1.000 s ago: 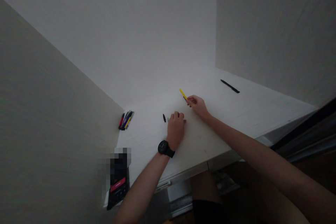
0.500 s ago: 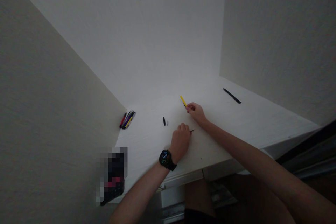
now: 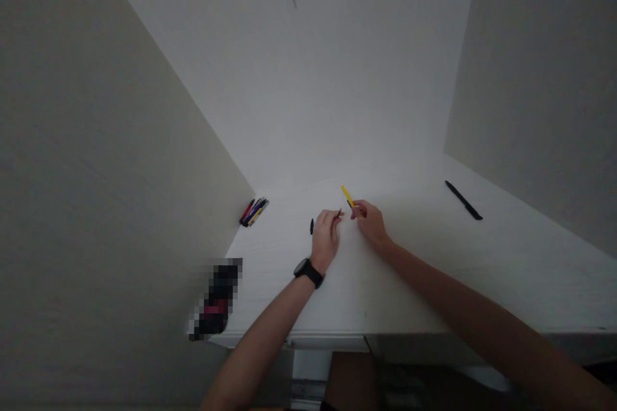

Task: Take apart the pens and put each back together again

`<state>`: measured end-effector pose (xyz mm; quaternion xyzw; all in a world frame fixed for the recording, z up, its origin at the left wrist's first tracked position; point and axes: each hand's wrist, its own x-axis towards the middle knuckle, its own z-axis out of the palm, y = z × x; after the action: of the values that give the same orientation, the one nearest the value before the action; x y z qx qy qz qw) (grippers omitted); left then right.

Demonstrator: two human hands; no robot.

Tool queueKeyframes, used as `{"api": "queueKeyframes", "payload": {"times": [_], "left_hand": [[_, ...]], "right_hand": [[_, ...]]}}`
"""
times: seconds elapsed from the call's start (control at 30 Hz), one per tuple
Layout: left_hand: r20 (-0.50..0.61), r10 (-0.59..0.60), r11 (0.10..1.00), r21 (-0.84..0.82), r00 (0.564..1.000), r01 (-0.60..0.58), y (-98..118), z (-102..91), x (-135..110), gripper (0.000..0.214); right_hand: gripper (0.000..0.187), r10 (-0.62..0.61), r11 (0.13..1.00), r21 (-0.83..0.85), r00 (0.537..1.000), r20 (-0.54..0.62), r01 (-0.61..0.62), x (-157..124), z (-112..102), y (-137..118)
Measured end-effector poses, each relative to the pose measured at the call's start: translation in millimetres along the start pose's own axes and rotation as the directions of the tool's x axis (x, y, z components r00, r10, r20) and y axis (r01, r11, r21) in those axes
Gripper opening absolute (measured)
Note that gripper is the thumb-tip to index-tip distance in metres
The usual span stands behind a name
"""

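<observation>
Between the thumb and fingers of my left hand (image 3: 326, 231) is a thin dark pen refill (image 3: 339, 212), its tip pointing up. Pinched in my right hand (image 3: 370, 219) is a yellow pen barrel (image 3: 346, 194) with a dark part close to the fingers, tilted up and to the left. A small gap separates the refill from the barrel. Just left of my left hand, a small black pointed pen piece (image 3: 312, 226) lies on the white desk (image 3: 279, 270), perhaps partly covered by the hand. A black watch (image 3: 308, 271) is on my left wrist.
Several pens (image 3: 253, 212) lie bunched by the left wall. A long black pen-like stick (image 3: 463, 200) rests on the right side of the desk. A blurred-out dark object (image 3: 216, 302) stands at the front left. Walls enclose the back and both sides.
My left hand has lifted the refill off the desk area and brought it up near the yellow barrel, its tip now upward. The camera view has shifted; the right hand keeps its grip.
</observation>
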<state>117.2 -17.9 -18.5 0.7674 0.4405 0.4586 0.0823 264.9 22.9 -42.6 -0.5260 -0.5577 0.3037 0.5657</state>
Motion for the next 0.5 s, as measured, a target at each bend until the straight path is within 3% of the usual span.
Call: {"api": "queueKeyframes", "payload": {"times": [0.23,0.37,0.5], "left_hand": [[-0.16,-0.072,0.997,-0.048,0.985,0.065,-6.3,-0.4,6.8,0.015],[-0.324,-0.233,0.966,-0.187,0.917,0.179,-13.1,-7.3,11.8,0.016],[-0.38,-0.294,0.931,-0.323,0.877,0.171,-27.5,-20.1,16.1,0.019]], "right_hand": [[0.01,0.01,0.997,0.071,0.998,0.057,-0.014,1.1,7.2,1.6],[0.008,-0.026,0.992,0.126,0.992,0.125,0.01,2.8,7.9,4.4],[0.009,-0.03,0.991,0.136,0.985,0.169,0.006,4.2,2.3,4.0]]}}
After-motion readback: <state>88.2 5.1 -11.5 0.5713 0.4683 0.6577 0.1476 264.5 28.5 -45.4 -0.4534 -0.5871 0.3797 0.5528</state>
